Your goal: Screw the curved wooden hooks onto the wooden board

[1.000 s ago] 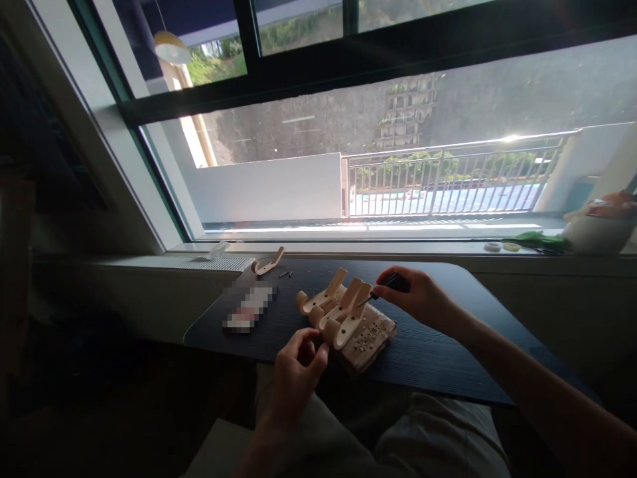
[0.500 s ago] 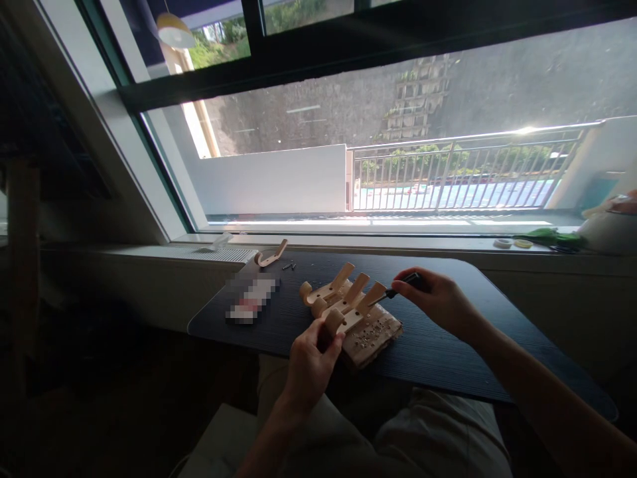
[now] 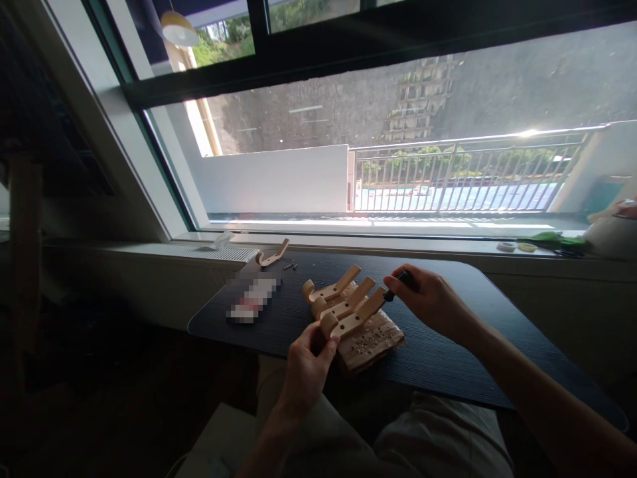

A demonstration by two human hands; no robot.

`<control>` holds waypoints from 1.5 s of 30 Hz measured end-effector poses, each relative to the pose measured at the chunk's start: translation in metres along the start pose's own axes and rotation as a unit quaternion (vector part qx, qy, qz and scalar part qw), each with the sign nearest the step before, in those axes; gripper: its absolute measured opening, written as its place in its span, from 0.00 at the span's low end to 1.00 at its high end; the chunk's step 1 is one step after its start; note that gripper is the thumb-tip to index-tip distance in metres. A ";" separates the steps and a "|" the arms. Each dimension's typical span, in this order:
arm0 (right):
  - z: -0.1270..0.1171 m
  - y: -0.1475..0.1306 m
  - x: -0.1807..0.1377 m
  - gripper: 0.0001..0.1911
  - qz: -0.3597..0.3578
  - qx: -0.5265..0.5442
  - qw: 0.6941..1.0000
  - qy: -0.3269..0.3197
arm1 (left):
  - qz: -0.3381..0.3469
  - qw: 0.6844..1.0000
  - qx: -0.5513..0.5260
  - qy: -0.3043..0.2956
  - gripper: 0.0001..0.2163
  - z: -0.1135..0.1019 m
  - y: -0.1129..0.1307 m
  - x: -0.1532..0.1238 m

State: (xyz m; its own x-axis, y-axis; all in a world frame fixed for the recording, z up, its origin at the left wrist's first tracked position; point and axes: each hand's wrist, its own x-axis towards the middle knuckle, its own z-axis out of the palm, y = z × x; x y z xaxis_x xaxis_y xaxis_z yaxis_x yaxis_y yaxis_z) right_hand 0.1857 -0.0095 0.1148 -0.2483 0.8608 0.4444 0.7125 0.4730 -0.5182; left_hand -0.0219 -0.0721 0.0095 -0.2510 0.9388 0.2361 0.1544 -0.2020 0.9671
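Observation:
Three light wooden hooks [image 3: 343,302] stand in a row on a wooden board [image 3: 371,342] that lies on a dark table [image 3: 448,352]. My left hand [image 3: 306,368] pinches the curled lower end of the nearest hook. My right hand [image 3: 430,299] grips a small screwdriver with a dark handle [image 3: 398,282], its tip at the upper end of that same hook. Small holes or screws dot the board's top face.
A fourth loose hook [image 3: 271,255] and two small screws [image 3: 290,266] lie at the table's far left, beside a blurred flat object [image 3: 251,300]. The windowsill behind holds green items [image 3: 552,242] and small rings [image 3: 507,246]. My lap is just below the table's near edge.
My left hand rose from below the board and took hold of the nearest hook's curled end. The hooks now lie flatter, and my right hand kept the screwdriver at the hook.

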 end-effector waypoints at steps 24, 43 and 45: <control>0.038 0.043 0.005 0.22 0.085 0.156 0.982 -0.063 | -0.028 0.998 -0.056 0.022 0.12 -0.001 -0.002 0.002; -0.032 -0.005 0.011 0.15 0.002 0.152 0.987 0.060 | 0.253 0.912 0.313 0.083 0.07 -0.026 0.036 -0.010; -0.034 -0.021 0.018 0.15 -0.040 0.144 0.989 0.016 | 0.283 0.886 0.366 0.044 0.07 -0.021 0.053 -0.002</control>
State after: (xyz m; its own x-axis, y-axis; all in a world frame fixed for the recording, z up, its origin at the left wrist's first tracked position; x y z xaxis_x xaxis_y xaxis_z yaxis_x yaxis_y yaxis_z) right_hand 0.1885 -0.0102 0.1584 -0.2715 0.8143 0.5130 0.4742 0.5770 -0.6650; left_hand -0.0339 -0.0901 0.0619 -0.0041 0.7136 0.7005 0.8493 -0.3674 0.3792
